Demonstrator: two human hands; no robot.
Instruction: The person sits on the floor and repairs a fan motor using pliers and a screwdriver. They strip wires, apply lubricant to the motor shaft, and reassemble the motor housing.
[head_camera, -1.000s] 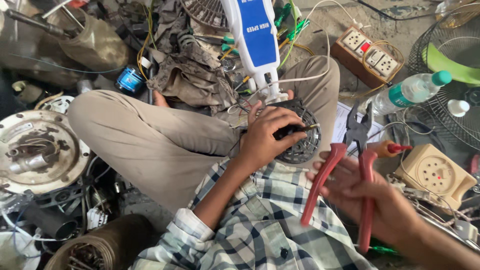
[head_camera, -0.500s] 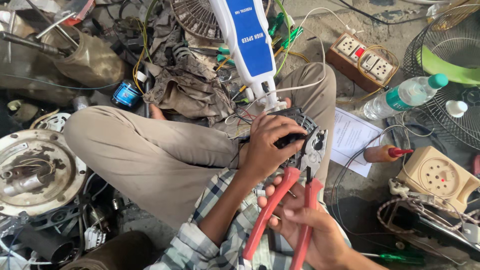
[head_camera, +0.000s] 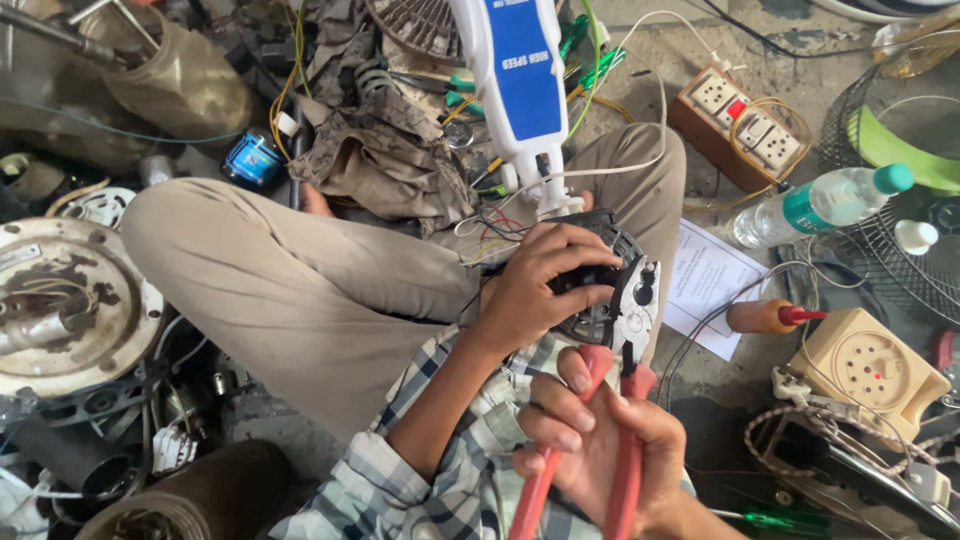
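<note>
I sit cross-legged in beige trousers among repair parts. My left hand grips a black round motor part resting on my lap, fingers curled over its top. My right hand is closed around the red handles of a pair of pliers, whose metal jaws touch the right side of the motor part. Thin coloured wires run from the part up to a white and blue fan stand.
A brown switchboard with sockets, a plastic bottle, a paper sheet, a small glue bottle and a cream round socket box lie right. A metal motor housing and a grimy rag lie left.
My right hand brought the pliers leftward from beside my knee to the motor part; the handles closed together. My left hand stayed gripping the part.
</note>
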